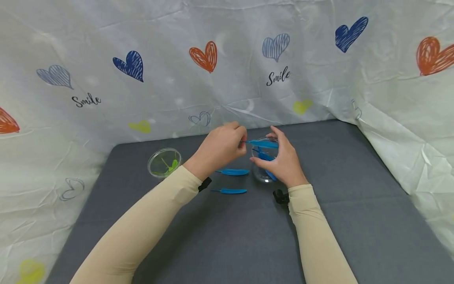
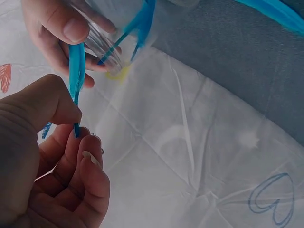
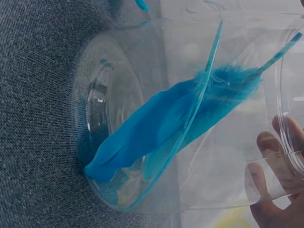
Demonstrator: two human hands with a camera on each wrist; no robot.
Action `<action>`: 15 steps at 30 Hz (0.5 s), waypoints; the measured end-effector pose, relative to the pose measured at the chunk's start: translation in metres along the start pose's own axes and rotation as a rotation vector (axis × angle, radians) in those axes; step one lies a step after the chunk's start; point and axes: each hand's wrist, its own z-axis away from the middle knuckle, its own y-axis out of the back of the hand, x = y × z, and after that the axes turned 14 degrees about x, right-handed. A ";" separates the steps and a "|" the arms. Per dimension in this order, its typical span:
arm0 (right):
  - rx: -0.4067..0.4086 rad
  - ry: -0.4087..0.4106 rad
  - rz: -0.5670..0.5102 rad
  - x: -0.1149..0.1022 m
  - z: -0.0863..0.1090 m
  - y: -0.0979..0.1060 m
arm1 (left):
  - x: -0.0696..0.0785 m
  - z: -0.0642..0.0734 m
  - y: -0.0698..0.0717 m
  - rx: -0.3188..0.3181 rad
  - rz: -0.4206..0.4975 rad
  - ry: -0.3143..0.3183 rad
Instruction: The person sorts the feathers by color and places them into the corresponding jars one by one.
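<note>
My left hand [image 1: 225, 146] pinches the bare quill of a blue feather [image 1: 263, 144] between thumb and fingers. That feather lies across the mouth of a clear jar [image 1: 262, 176], and its far end reaches my right hand [image 1: 285, 163]. The right hand grips the jar near the rim, with thumb and fingers spread around it. Inside, the right wrist view shows blue feathers [image 3: 156, 121] leaning with their quills toward the mouth. From the left wrist view, the pinched feather [image 2: 76, 71] meets the right thumb [image 2: 76, 29]; whether the thumb presses it I cannot tell.
Two more blue feathers, an upper one [image 1: 235, 172] and a lower one [image 1: 233, 191], lie on the grey cloth [image 1: 227, 244] left of the jar. A clear container [image 1: 150, 165] with green feathers [image 1: 173, 165] stands farther left. Behind hangs a white sheet [image 1: 234, 23] with printed hearts.
</note>
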 end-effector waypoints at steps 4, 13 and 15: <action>0.000 0.001 -0.008 0.001 0.000 0.001 | 0.005 -0.007 -0.003 -0.016 0.009 -0.002; -0.007 0.016 -0.013 0.002 -0.001 0.001 | 0.018 -0.016 -0.015 -0.064 0.001 -0.087; -0.010 0.011 -0.011 0.002 -0.001 0.001 | 0.021 -0.018 -0.017 -0.074 0.003 -0.092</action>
